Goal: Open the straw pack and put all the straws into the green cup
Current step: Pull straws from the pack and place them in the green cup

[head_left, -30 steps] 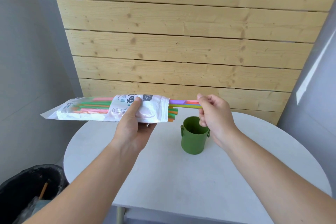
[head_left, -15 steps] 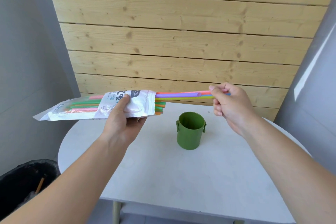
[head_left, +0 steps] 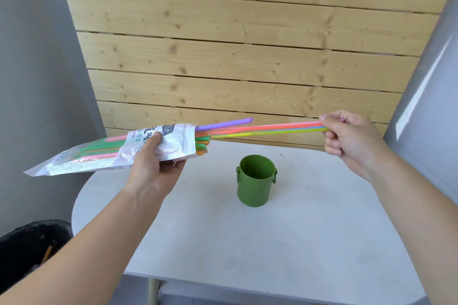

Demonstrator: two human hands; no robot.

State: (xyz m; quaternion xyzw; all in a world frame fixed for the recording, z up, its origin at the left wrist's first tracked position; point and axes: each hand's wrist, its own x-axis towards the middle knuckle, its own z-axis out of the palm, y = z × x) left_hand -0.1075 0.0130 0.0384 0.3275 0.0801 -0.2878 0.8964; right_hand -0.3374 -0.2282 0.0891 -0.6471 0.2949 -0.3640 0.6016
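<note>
My right grip (head_left: 352, 138) pinches the ends of a few thin coloured plastic straws (head_left: 267, 130), nearly out of the white plastic straw pack (head_left: 111, 153). My left grip (head_left: 153, 163) clamps the pack steady so they slide out straight. The round green plastic cup (head_left: 256, 179) waits underneath on the pale surface (head_left: 272, 242).

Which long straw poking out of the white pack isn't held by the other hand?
The thick purple straw: its end hangs free, short of the right hand pinching the pink, blue and yellow straws.

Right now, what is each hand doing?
Left hand: grips the straw pack.
Right hand: pinches a few straws partly out of the pack.
</note>
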